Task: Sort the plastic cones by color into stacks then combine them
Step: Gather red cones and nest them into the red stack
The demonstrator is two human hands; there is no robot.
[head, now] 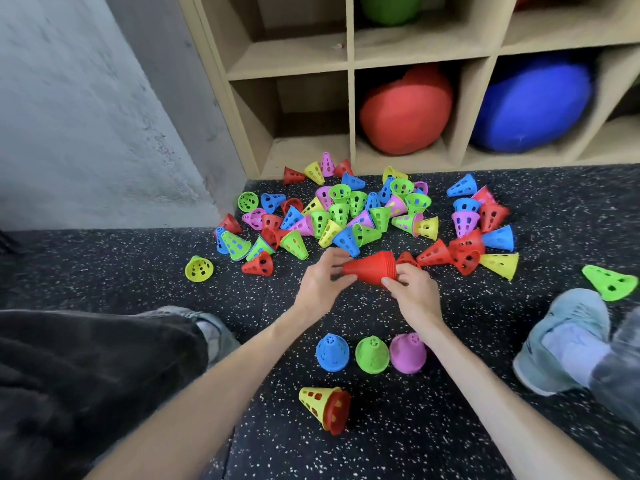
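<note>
Both hands grip a red cone stack [372, 268] sideways: left hand [320, 280] pinching its tip, right hand [414, 289] fingers curled round its rim; no readable writing.

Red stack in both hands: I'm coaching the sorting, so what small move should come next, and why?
Probably free the right hand and reach for the loose red cone just beyond it. The left hand pinches the tip of the red stack, so it could hold the stack alone, and many red cones are still unsorted in the pile.
</note>
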